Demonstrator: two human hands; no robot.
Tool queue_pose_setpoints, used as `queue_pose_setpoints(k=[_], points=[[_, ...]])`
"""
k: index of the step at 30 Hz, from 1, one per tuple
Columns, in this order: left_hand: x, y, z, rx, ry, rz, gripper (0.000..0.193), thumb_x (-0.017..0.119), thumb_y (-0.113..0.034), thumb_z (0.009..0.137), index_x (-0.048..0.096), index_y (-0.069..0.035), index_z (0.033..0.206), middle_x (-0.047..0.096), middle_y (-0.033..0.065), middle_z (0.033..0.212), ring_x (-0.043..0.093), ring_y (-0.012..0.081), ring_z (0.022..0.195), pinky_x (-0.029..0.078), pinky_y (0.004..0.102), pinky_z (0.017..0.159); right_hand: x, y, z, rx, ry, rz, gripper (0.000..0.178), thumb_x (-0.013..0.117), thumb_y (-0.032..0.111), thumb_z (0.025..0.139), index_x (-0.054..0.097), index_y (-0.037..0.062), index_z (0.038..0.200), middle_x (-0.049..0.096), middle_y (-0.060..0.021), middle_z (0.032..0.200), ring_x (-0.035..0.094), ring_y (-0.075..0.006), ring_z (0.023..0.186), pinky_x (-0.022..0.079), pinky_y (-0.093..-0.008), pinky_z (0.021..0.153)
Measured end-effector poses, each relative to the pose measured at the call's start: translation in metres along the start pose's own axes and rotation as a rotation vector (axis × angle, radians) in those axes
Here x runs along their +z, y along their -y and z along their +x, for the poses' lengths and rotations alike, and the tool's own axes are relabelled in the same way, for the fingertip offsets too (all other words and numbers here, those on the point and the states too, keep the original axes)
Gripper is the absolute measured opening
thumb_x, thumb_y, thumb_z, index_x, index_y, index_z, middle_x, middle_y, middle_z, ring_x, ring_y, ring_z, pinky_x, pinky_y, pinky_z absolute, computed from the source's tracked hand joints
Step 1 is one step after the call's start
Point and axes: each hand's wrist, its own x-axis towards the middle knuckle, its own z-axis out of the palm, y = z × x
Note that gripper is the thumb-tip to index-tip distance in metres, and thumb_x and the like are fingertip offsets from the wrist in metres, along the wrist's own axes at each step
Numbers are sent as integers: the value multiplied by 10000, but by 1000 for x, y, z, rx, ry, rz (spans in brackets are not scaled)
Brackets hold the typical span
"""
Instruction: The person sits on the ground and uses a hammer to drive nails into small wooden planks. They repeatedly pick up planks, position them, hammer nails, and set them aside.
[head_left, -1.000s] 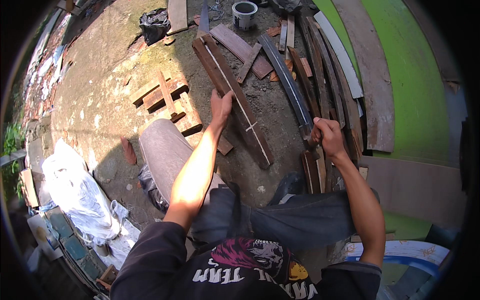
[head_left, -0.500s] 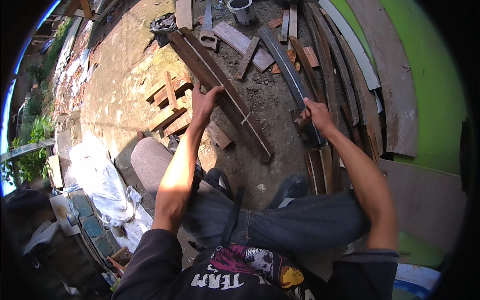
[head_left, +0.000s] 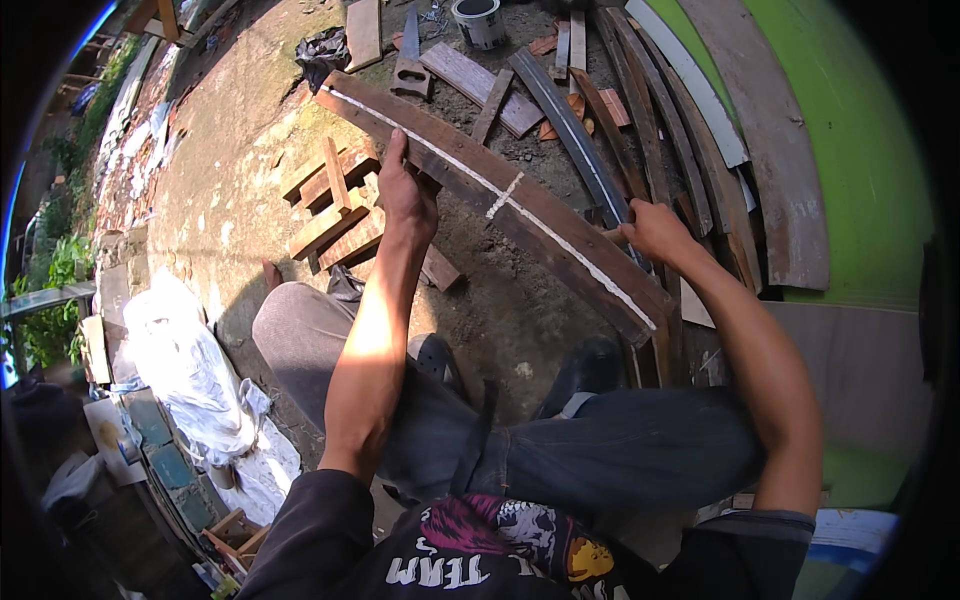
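Observation:
A long dark-brown wooden plank point(head_left: 460, 180) slants across in front of me, a white line running along it with a short cross mark near its middle. Its lower right end reaches past my right hand. My left hand point(head_left: 408, 195) is closed round the plank's near edge, with the thumb lying up on its face. My right hand point(head_left: 658, 235) is closed just beyond the plank's far edge, by a grey-black bar point(head_left: 570, 125). A small tan piece shows at its fingertips; what the fingers hold is mostly hidden.
Short wooden offcuts point(head_left: 335, 205) lie stacked left of the plank. Farther off are a handsaw point(head_left: 411, 70), a paint bucket point(head_left: 480, 25), a black plastic bag point(head_left: 322, 55) and loose boards point(head_left: 485, 88). Long planks point(head_left: 690, 130) lean by the green wall point(head_left: 860, 180). White sheeting point(head_left: 190, 370) lies left.
The plank in my left hand has turned: its marked face now shows more, and its lower end has swung right toward my right hand. My right hand has shifted slightly right.

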Motion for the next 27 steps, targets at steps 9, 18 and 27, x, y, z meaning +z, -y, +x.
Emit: queue_pose_setpoints(k=[9, 18, 27], points=[[-31, -32, -35, 18, -219, 147, 434, 632, -358, 965, 549, 11, 1179, 660, 122, 1048, 659, 213, 930, 542, 359, 821, -8, 27, -5, 148, 364, -182, 412, 686, 332, 890, 718, -55, 1029, 720, -241, 1008, 712, -353, 944, 557, -448, 821], [-48, -40, -32, -49, -146, 315, 622, 666, -423, 905, 521, 85, 1233, 634, 196, 1146, 655, 250, 990, 537, 379, 855, 3, 22, 17, -127, 118, -190, 374, 712, 254, 858, 695, -47, 1079, 701, -242, 1071, 675, -368, 1033, 529, -436, 891], [-55, -28, -26, 26, -124, 174, 478, 571, -397, 1000, 560, -1, 1267, 669, 138, 1155, 678, 228, 1008, 551, 427, 895, 17, 34, 21, 137, 488, -326, 464, 647, 370, 921, 708, -79, 1021, 708, -280, 968, 710, -376, 939, 545, -458, 824]])
